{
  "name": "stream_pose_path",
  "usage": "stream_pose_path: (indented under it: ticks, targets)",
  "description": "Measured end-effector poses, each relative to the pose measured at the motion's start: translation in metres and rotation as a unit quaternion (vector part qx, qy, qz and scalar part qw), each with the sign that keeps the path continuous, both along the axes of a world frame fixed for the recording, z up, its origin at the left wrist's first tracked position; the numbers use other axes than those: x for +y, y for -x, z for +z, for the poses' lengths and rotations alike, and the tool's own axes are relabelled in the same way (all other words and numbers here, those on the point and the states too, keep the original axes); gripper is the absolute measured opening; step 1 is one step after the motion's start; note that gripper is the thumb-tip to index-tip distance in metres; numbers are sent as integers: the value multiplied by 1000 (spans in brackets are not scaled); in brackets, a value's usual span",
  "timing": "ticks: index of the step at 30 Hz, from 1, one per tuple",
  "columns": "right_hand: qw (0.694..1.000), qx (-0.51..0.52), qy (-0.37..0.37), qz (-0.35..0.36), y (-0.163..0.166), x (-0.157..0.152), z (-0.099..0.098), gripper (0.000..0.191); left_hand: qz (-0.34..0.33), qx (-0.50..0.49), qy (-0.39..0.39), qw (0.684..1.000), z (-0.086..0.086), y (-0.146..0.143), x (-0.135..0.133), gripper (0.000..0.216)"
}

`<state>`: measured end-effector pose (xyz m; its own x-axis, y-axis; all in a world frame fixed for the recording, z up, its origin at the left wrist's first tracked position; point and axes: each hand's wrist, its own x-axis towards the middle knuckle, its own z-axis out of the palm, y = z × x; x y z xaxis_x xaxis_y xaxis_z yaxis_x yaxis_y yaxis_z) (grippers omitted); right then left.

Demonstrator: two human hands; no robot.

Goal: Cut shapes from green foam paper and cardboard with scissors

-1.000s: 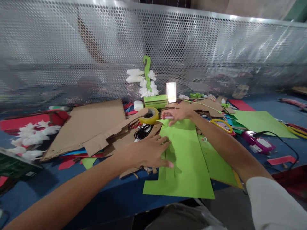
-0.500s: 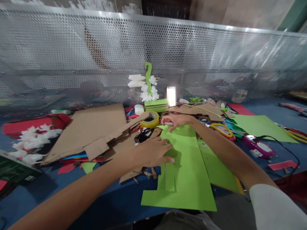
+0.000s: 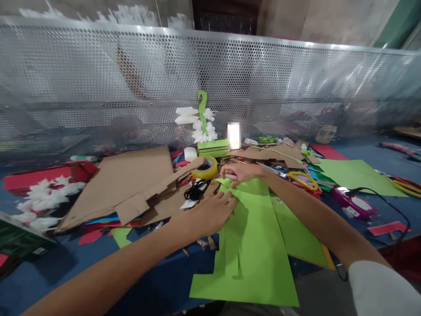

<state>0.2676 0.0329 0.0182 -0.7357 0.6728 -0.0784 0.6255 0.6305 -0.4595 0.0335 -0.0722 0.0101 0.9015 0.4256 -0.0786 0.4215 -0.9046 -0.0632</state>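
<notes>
A large light-green paper sheet (image 3: pixel 263 254) with a notched left edge lies in front of me. On its upper left part rests my left hand (image 3: pixel 212 213), palm down and open, with the fingers closer together and the thumb hidden. A narrow green strip (image 3: pixel 232 259) runs out from under that hand toward me. At the sheet's far edge, my right hand (image 3: pixel 243 172) is closed around a slim pink pen (image 3: pixel 230 176). The pen's tip is too small to make out. Just beyond my hands are a roll of yellow tape (image 3: pixel 205 168) and a black cord bundle (image 3: pixel 196 188).
Brown cardboard (image 3: pixel 138 169) covers the left side. A green paper decoration with white flowers (image 3: pixel 204 125) stands against the perforated metal screen (image 3: pixel 148 79). To the right are yellow-handled scissors (image 3: pixel 302 180), a purple corded device (image 3: pixel 353 204) and another green sheet (image 3: pixel 360 175).
My left hand's fingers have drawn together on the sheet, and its thumb is now hidden. The sheet appears slightly lower in view. My right hand still holds the pen near the far edge.
</notes>
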Motion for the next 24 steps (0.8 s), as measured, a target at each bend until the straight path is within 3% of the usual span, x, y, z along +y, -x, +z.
stream_pose_path:
  ticks: [4,9,12,14,17,24]
  targets:
    - [998,21,-30,-47,2,-7,-1,47,14,20,-11,1000,-6,-4,-4,43]
    - [954,223,-88,-178,3,-23,0,24,32,62,-28,997,5,-8,-19,69]
    - [934,297,-41,-192,4,-34,-8,35,44,101,-23,994,9,-11,-24,77]
    - [932,296,8,-211,6,-41,-17,43,43,108,-27,993,8,-12,-26,75]
    - [931,277,51,-231,9,-52,-28,38,35,95,-39,994,9,-13,-29,69]
    - [956,193,-43,-217,10,-64,-29,17,41,125,-43,990,22,-17,-36,64]
